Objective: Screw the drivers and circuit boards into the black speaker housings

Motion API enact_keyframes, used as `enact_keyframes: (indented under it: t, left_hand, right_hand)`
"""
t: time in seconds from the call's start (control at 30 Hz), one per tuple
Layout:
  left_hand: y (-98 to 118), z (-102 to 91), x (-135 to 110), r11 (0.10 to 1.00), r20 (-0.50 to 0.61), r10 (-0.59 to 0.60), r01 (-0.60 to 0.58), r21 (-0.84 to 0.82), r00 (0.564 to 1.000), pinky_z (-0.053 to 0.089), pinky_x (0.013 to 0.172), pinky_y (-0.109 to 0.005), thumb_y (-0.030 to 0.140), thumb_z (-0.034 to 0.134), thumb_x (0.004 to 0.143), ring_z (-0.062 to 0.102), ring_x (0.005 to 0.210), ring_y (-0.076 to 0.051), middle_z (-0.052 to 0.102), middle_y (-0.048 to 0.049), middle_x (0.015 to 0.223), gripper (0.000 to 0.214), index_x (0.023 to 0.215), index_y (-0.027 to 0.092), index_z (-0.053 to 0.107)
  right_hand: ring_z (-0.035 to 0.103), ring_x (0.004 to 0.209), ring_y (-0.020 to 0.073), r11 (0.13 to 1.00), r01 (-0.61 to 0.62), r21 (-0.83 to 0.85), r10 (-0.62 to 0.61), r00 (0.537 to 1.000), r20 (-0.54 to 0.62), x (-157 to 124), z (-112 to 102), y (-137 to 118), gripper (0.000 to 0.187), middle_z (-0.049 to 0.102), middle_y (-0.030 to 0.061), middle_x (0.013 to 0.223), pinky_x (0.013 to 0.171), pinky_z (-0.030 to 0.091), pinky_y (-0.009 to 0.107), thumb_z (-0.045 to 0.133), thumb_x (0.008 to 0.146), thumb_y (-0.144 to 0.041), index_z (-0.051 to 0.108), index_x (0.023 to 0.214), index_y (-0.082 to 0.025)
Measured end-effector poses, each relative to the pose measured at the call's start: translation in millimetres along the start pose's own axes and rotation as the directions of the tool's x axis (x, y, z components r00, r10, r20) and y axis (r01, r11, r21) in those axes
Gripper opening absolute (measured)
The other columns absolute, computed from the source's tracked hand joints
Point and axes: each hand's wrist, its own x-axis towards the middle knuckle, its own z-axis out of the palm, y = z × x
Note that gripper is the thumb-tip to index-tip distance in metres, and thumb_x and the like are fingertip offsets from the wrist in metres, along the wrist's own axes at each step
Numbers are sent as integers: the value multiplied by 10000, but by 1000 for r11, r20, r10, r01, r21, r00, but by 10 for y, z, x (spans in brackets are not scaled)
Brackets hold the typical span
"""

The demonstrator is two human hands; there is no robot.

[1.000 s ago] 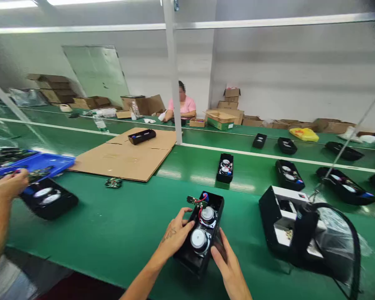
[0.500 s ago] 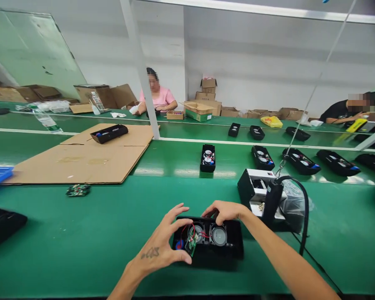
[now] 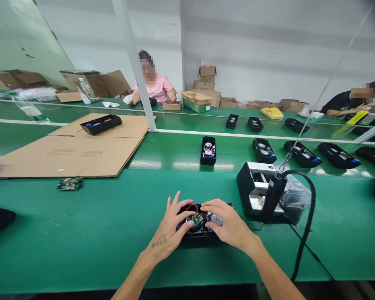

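A black speaker housing (image 3: pixel 203 241) lies in front of me on the green bench, its open side up. Inside it are round speaker drivers, a red wire and a small green circuit board (image 3: pixel 197 218). My left hand (image 3: pixel 170 229) has its thumb and forefinger closed on the board's left side, with the other fingers raised over the housing. My right hand (image 3: pixel 229 223) is curled over the right-hand driver (image 3: pixel 217 219), covering part of it. Its thumb and fingertips point in toward the board; what they grip between them is hidden.
A black-and-white bench machine (image 3: pixel 253 191) stands to the right, with a black corded tool (image 3: pixel 273 198) hanging before it. Left are a loose circuit board (image 3: pixel 69 184) and a cardboard sheet (image 3: pixel 90 160). More housings (image 3: pixel 208 151) sit beyond; two people work across the bench.
My right hand has come off the housing's far edge and turned inward over the right driver. The circuit board, tilted before, now lies flatter over the left driver. The view has shifted slightly.
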Motion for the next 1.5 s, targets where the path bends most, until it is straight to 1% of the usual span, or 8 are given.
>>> enact_keyframes:
  t: [0.13,0.3,0.47,0.67,0.87,1.0,1.33,1.5]
  left_hand:
    - [49,-52,49,995,-24,15,-17,-95,1000,74,1378,-710,427,530,1125,257,1694,-344,594,-41,1619,312,1295,320,768]
    - [-52,-58,61,978,-139,-68,39,-207,988,207,1376,-689,453,653,1067,493,1576,-331,723,-78,1438,267,1258,284,731]
    - [-65,-74,36,997,-44,-14,10,-74,999,195,1372,-709,460,749,1006,425,1615,-368,684,-94,1470,228,1104,255,729]
    - [-21,-43,29,976,164,116,-143,163,980,350,1289,-767,354,1032,691,409,1588,-463,569,-132,1599,644,1230,254,694]
    - [113,61,-78,950,117,138,-165,267,983,481,1212,-691,163,956,715,487,1470,-416,595,-125,1523,492,1118,239,685]
    - [150,138,-177,931,101,142,-167,325,985,396,1258,-751,140,915,746,451,1497,-431,588,-113,1526,387,1045,232,688]
    - [104,228,-282,883,185,201,-260,390,962,156,1323,-847,118,806,881,161,1683,-501,562,-76,1625,256,1112,215,752]
    - [-3,310,-307,865,130,276,-305,399,952,137,1315,-852,171,846,890,208,1673,-502,637,-100,1553,223,1095,205,766]
  right_hand:
    - [751,1121,288,991,117,-68,-121,991,-55,12,206,-2,344,813,101,1275,1002,577,488,694,985,-131,759,1302,-248]
    - [752,1014,258,954,-213,211,217,976,1,93,55,48,252,824,73,1145,941,578,415,610,1026,-231,781,1210,-246]
    - [754,1020,241,847,-303,437,322,946,32,85,-77,172,402,799,63,1111,918,594,377,665,964,-292,712,1359,-232]
    - [738,888,214,998,-45,-40,49,993,108,-38,-71,-94,401,826,34,1011,852,564,366,613,998,-134,781,1318,-307]
    - [711,754,220,823,219,-525,-37,941,335,-204,111,-325,460,801,57,876,659,478,354,483,962,68,756,1229,-188]
    - [736,821,232,783,271,-560,-29,915,402,-241,252,-330,315,807,67,921,681,469,360,556,977,34,772,1060,-179]
    - [742,894,255,868,143,-476,125,864,488,-224,153,-388,419,792,76,1007,719,481,375,579,799,43,770,1083,-198]
    - [709,906,269,849,130,-512,29,956,291,-477,394,-295,397,770,105,1062,829,544,400,567,835,11,730,1145,-175]
